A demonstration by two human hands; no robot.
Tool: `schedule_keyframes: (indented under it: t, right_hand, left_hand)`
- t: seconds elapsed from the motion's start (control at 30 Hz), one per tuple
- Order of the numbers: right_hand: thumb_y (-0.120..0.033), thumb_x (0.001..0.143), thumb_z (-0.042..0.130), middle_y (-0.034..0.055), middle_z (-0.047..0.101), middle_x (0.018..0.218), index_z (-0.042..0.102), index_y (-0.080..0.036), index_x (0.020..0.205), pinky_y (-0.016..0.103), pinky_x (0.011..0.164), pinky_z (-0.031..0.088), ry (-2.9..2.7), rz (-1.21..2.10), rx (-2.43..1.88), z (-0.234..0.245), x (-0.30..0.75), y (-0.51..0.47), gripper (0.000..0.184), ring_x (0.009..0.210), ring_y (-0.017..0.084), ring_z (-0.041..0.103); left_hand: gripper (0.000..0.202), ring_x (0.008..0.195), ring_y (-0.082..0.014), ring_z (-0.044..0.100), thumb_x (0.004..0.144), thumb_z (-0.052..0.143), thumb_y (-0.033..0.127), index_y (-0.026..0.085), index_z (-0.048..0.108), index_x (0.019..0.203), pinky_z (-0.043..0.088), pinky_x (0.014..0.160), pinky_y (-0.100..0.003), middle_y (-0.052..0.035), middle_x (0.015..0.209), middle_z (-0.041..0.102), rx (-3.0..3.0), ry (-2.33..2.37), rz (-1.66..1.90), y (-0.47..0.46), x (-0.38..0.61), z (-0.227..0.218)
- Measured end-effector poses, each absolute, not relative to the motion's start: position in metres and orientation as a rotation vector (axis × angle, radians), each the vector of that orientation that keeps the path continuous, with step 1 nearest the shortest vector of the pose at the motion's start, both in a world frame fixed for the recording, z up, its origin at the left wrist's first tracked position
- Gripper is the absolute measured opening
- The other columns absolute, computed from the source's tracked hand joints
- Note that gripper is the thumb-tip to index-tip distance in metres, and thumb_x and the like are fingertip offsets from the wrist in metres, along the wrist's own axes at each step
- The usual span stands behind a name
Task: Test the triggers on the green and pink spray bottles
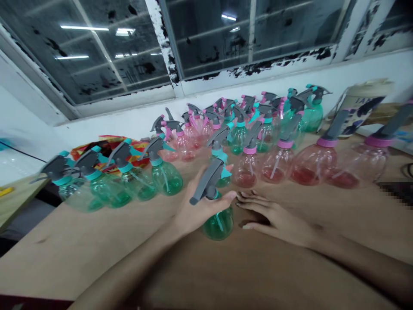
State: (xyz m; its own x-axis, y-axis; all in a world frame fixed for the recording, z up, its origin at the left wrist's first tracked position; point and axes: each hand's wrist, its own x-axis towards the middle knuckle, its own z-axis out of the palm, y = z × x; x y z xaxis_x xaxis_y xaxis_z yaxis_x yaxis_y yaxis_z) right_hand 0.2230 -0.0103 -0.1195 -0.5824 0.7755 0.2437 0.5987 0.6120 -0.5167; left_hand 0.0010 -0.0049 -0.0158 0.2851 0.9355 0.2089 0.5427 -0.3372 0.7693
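A green spray bottle (218,227) with a grey trigger head and teal collar stands on the table in front of me. My left hand (195,211) is closed around its neck, thumb across the near side; the far fingers are mostly hidden. To its right, my right hand (274,218) lies low over the tabletop with fingers stretched out and nothing in them, fingertips close to the bottle. Just behind the held bottle is another teal-collared spray bottle (222,176). Pink-collared bottles holding red liquid, such as one spray bottle (247,172), line up to the right.
A row of green spray bottles (167,178) runs along the left of the wooden table (80,254). Several more pink and green bottles crowd near the wall. A printed beige container (358,103) stands at back right. A red-yellow bag (106,144) lies behind the left row.
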Motion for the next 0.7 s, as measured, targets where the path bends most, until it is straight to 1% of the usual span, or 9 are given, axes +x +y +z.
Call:
schedule_keyframes:
  t: [0.07,0.13,0.2,0.27,0.33,0.4,0.53,0.6,0.7]
  right_hand:
    - [-0.054,0.084,0.054,0.0026,0.046,0.142,0.048,-0.026,0.133,0.043,0.111,0.030,-2.379,0.522,-1.071,-0.120,0.223,-0.010,0.056,0.132,0.022,0.038]
    - [-0.054,0.084,0.054,0.0039,0.047,0.141,0.049,-0.025,0.133,0.044,0.111,0.030,-2.377,0.502,-1.059,-0.121,0.223,-0.009,0.057,0.132,0.022,0.038]
    - [-0.054,0.084,0.054,0.0051,0.048,0.140,0.050,-0.024,0.132,0.045,0.111,0.030,-2.380,0.482,-1.043,-0.122,0.223,-0.009,0.057,0.132,0.022,0.038]
    - [-0.054,0.084,0.054,0.0057,0.050,0.138,0.051,-0.024,0.131,0.046,0.110,0.030,-2.378,0.467,-1.027,-0.121,0.222,-0.009,0.056,0.131,0.023,0.039]
    - [-0.054,0.084,0.053,0.0061,0.051,0.137,0.051,-0.024,0.131,0.047,0.110,0.031,-2.379,0.449,-1.023,-0.121,0.222,-0.009,0.056,0.131,0.023,0.040]
    - [-0.055,0.085,0.052,0.0067,0.051,0.137,0.051,-0.023,0.131,0.047,0.110,0.031,-2.387,0.437,-1.019,-0.120,0.222,-0.009,0.056,0.131,0.024,0.040]
    - [-0.055,0.085,0.052,0.0063,0.051,0.137,0.052,-0.023,0.130,0.047,0.110,0.031,-2.373,0.425,-1.002,-0.120,0.222,-0.008,0.055,0.131,0.024,0.040]
    - [-0.056,0.084,0.053,0.0064,0.052,0.137,0.053,-0.023,0.129,0.047,0.110,0.031,-2.365,0.420,-1.002,-0.121,0.222,-0.008,0.055,0.131,0.024,0.040]
    - [-0.056,0.084,0.052,0.0066,0.051,0.137,0.054,-0.023,0.128,0.047,0.110,0.031,-2.370,0.423,-1.006,-0.121,0.222,-0.008,0.055,0.131,0.024,0.040]
  left_hand:
    - [0.035,0.076,-0.0226,0.062,0.073,0.066,0.047,0.020,0.065,0.096,0.051,0.070,-0.036,-0.0052,0.089,0.066,2.026,1.346,0.860,-0.006,-0.002,-0.018]
    - [0.050,0.090,-0.0260,0.062,0.071,0.068,0.047,0.020,0.058,0.112,0.050,0.080,-0.040,-0.0076,0.102,0.066,2.034,1.353,0.845,-0.007,-0.005,-0.020]
    - [0.064,0.104,-0.0281,0.059,0.069,0.071,0.045,0.021,0.048,0.125,0.046,0.091,-0.044,-0.0091,0.117,0.062,2.015,1.322,0.849,-0.009,-0.008,-0.022]
    - [0.067,0.114,-0.0284,0.055,0.070,0.071,0.042,0.024,0.043,0.129,0.041,0.099,-0.046,-0.0091,0.126,0.058,2.015,1.288,0.856,-0.012,-0.012,-0.024]
    - [0.059,0.116,-0.0286,0.054,0.073,0.069,0.041,0.023,0.046,0.125,0.041,0.099,-0.048,-0.0097,0.123,0.060,2.037,1.290,0.849,-0.017,-0.017,-0.028]
    - [0.052,0.113,-0.0290,0.057,0.075,0.067,0.043,0.021,0.049,0.118,0.043,0.096,-0.049,-0.0109,0.117,0.063,2.064,1.338,0.850,-0.023,-0.021,-0.032]
    - [0.046,0.110,-0.0303,0.057,0.078,0.065,0.044,0.021,0.052,0.116,0.046,0.093,-0.051,-0.0117,0.115,0.063,2.216,1.506,0.912,-0.038,-0.027,-0.034]
    - [0.042,0.110,-0.0323,0.056,0.076,0.066,0.045,0.021,0.057,0.110,0.046,0.093,-0.052,-0.0123,0.114,0.062,2.341,1.639,0.926,-0.042,-0.033,-0.033]
    - [0.040,0.099,-0.0315,0.060,0.073,0.067,0.052,0.020,0.062,0.096,0.050,0.085,-0.050,-0.0112,0.107,0.061,2.426,1.848,0.942,-0.038,-0.048,-0.031]
